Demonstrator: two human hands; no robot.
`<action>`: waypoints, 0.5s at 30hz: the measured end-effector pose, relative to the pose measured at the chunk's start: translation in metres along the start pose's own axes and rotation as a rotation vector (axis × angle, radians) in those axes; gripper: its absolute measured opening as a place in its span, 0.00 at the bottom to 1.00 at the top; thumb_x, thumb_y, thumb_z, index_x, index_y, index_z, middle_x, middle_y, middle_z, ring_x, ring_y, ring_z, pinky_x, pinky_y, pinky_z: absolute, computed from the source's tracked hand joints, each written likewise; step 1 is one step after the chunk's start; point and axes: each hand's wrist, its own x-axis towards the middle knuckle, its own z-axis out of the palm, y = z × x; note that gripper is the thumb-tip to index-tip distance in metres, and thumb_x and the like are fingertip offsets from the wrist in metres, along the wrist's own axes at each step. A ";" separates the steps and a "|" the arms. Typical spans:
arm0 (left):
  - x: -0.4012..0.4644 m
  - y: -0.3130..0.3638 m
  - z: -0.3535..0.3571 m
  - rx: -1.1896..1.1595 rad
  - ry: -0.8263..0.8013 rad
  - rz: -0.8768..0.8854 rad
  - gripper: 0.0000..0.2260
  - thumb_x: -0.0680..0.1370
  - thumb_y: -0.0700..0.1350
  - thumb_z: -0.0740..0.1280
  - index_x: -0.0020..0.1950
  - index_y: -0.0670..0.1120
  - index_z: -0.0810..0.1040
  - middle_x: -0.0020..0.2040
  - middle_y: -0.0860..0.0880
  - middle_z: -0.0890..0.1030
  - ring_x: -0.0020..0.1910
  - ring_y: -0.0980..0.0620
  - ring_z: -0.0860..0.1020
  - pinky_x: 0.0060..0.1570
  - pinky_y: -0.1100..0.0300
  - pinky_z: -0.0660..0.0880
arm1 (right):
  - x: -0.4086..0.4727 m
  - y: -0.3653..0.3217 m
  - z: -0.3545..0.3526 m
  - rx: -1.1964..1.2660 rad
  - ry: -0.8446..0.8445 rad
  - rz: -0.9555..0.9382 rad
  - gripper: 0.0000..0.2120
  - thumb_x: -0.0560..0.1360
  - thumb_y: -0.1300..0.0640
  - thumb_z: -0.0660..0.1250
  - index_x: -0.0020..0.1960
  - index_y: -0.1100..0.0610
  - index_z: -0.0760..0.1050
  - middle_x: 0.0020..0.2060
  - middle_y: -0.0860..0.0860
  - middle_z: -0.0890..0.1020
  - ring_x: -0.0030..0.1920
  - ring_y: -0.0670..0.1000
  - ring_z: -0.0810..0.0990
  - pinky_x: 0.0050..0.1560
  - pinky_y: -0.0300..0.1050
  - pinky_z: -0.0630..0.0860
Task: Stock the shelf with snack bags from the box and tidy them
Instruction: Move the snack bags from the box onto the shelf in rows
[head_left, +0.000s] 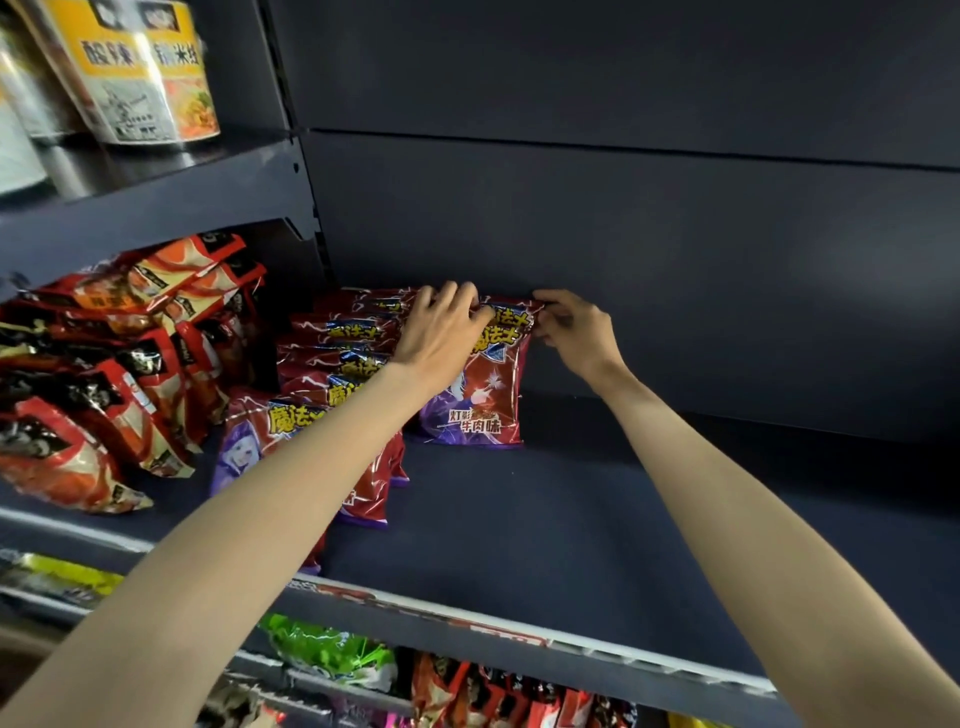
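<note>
**Snack bag handling: light, soft, grab by top seam**

Red/purple snack bag (480, 384) upright at back of shelf (545, 519), against rear panel (623, 234), starting a 2nd column just right of the existing row of same bags (332, 374). Looks like more than one bag stacked there; exact count unclear.

Handling, judged from looks:
- Light, air-puffed foil. Prob crushable contents, so no squeezing mid-body.
- Film glossy, likely slippery; flat faces poor for grip.
- Floppy, tips easily w/o support from behind or beside.
- Best hold: crimped top seam, stiffest part. Corners OK for squaring up.

Grip now:
- Left hand (441, 332) curled over top edge, fingers hooked on seam, narrow grip on bag.
- Right hand (576, 332) pinching top-right corner, thumb + fingertips closed on foil.

Outward: orange/red pouches (104, 374) in next bay left, noodle cups (150, 73) on upper shelf, green bags (327, 649) on lower tier. Box not in view.

Risk: row leaning fwd; nudge could domino it.
</note>
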 end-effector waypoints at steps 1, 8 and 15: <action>-0.001 0.002 0.001 -0.004 0.010 -0.008 0.24 0.73 0.35 0.63 0.69 0.46 0.67 0.64 0.44 0.68 0.62 0.44 0.68 0.60 0.49 0.64 | -0.003 0.000 -0.001 -0.029 -0.002 -0.014 0.16 0.78 0.62 0.61 0.65 0.55 0.73 0.49 0.51 0.81 0.49 0.49 0.81 0.55 0.44 0.78; -0.034 0.001 -0.021 -0.294 0.398 -0.042 0.09 0.76 0.47 0.63 0.52 0.48 0.79 0.41 0.49 0.82 0.42 0.48 0.79 0.47 0.55 0.72 | -0.051 -0.018 -0.004 -0.333 0.237 -0.440 0.16 0.75 0.61 0.65 0.62 0.57 0.75 0.54 0.55 0.79 0.54 0.58 0.76 0.54 0.53 0.74; -0.149 -0.013 -0.092 -0.707 0.349 -0.310 0.12 0.76 0.54 0.60 0.45 0.51 0.81 0.32 0.57 0.80 0.28 0.61 0.78 0.30 0.60 0.74 | -0.140 -0.082 0.022 -0.217 0.296 -0.745 0.06 0.76 0.56 0.65 0.48 0.57 0.79 0.38 0.47 0.81 0.35 0.45 0.76 0.35 0.40 0.73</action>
